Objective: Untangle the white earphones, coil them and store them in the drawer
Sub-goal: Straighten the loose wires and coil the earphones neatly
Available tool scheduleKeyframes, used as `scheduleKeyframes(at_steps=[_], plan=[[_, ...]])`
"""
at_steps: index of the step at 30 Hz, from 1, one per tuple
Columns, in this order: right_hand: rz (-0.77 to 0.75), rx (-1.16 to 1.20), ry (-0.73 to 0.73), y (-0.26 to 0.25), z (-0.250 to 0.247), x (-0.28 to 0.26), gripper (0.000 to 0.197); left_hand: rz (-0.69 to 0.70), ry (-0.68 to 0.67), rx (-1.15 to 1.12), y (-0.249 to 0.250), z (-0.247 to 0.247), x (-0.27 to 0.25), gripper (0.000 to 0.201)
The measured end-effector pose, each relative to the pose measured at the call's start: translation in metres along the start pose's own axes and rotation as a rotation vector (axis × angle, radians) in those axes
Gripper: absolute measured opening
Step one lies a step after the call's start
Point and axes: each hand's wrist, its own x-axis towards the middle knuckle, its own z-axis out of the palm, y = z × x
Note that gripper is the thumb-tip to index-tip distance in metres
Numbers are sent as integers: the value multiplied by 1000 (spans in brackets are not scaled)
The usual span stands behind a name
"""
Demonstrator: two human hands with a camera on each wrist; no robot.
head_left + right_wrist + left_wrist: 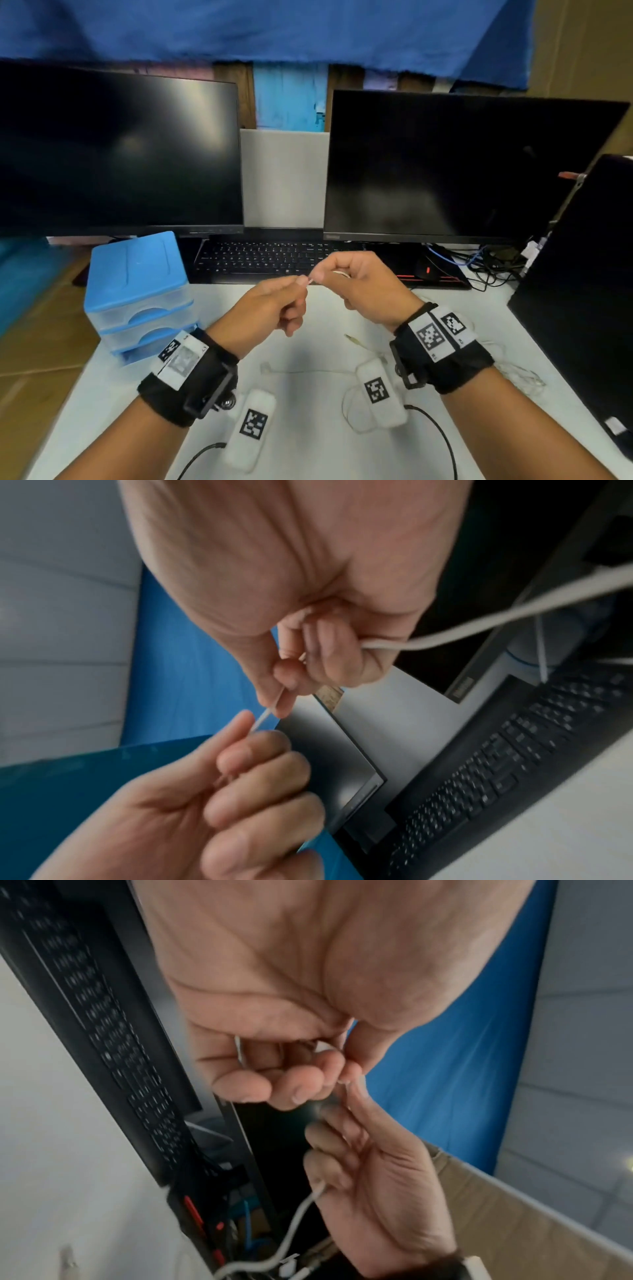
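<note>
While both of your hands hover above the white desk, they meet near the keyboard. Left hand: fingers curled, thumb and forefinger pinching the white earphones cord. Right hand: same pinch just beside it, short taut span between; remaining fingers curled round more cord, which trails off to the right. Loose cord and the plug lie on the desk beneath your right wrist. Blue drawer unit stands at left, drawers shut.
</note>
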Motion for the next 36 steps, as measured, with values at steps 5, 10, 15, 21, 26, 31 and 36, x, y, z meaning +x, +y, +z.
scheduleKeyframes(at_steps=[5, 10, 15, 21, 26, 31, 36], plan=[[-94, -132, -57, -2, 1, 4, 4, 11, -123, -96, -10, 11, -21, 31], [2, 238, -80, 22, 5, -2, 10, 48, -146, -170, -11, 4, -30, 30], [84, 512, 21, 49, 15, -16, 7, 113, 144, -560, 12, 17, -30, 26], [-35, -183, -64, 57, 47, -54, 31, 304, 410, -625, 19, 6, -17, 24], [-177, -316, -277, -4, 35, -91, 25, 483, 526, 74, -5, -9, -10, 24], [-380, -268, -97, -65, -3, -78, 18, 424, 227, 337, -13, 2, -20, 32], [-363, -262, 337, -54, -28, -19, 17, 399, 97, 36, 9, 22, -37, 36]])
